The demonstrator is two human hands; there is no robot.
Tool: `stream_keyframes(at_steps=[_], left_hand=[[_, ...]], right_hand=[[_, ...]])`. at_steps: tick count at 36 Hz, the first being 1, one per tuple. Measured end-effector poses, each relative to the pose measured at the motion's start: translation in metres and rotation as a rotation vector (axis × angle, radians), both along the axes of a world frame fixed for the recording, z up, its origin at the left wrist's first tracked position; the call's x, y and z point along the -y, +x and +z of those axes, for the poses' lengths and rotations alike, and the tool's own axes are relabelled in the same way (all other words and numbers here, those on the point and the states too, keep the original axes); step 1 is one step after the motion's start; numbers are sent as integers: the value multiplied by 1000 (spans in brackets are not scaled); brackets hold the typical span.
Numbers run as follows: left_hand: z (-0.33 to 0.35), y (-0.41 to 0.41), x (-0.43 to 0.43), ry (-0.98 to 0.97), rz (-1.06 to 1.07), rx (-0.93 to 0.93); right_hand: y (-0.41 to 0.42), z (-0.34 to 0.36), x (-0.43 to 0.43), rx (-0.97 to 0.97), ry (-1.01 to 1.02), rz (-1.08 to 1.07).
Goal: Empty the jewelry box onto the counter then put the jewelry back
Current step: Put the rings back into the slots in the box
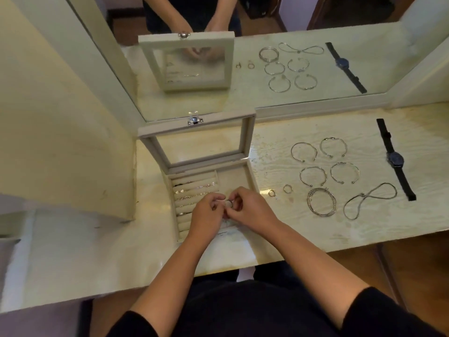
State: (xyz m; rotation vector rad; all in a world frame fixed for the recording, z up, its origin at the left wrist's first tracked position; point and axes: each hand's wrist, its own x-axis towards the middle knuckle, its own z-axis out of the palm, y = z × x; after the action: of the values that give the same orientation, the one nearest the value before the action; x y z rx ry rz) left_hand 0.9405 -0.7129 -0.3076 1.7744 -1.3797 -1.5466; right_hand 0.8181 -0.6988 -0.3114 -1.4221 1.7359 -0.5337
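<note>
– Two hands: state?
– Left hand [205, 215] and right hand [247, 210] are together over the near part of the beige velvet jewelry box with a glass-paned lid [245, 139]. The fingertips of both pinch a small silver ring [228, 203]. The box stands on the pale cream marbled surface [303, 229], its lid raised toward the wall mirror [303, 25].
– Contents?
– The left compartment has cream ring rolls [194, 189] carrying several small pieces, too small to identify. Hands and forearms cover the box's near edge.
– Surroundings?
– All lie right of the box and apart from it. Nearest are a small gold-toned hoop [272, 192] and a small silver hoop [287, 189]. Beyond them are four open silver cuff bangles [303, 143] in two rows, a stack of thin silver bangles [309, 201] and a looped silver chain necklace [363, 195]. A black-strapped wristwatch with a dark dial [395, 159] lies flat, furthest right.
– Edges and room?
– A cream wall panel [60, 117] closes in just beside the box's left side, and the mirror closes the rear. The surface's front edge runs close below the box. Bare surface shows between the box and the hoops, and along the front strip below the necklace.
</note>
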Motion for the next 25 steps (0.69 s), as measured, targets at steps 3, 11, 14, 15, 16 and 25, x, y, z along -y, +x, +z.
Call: stream_keyframes(at_steps=[3,11,14,15,16,25], left_hand=[[0,13,-2,-2,31,-12],[0,44,-4,-12,95,73],[1,54,-6,12,127,90],[2,56,-6,23,133,89],[2,59,-7,30,139,88],[-2,67,-5,92,159,109]], right_hand=[[13,-1,3,6,9,40],[43,-5,13,24,18,168],[53,-6,16,17,26,215],[55,-6,17,15,30,224],[57,-6,17,13,34,231],[67,-6,21,-20,57,260]])
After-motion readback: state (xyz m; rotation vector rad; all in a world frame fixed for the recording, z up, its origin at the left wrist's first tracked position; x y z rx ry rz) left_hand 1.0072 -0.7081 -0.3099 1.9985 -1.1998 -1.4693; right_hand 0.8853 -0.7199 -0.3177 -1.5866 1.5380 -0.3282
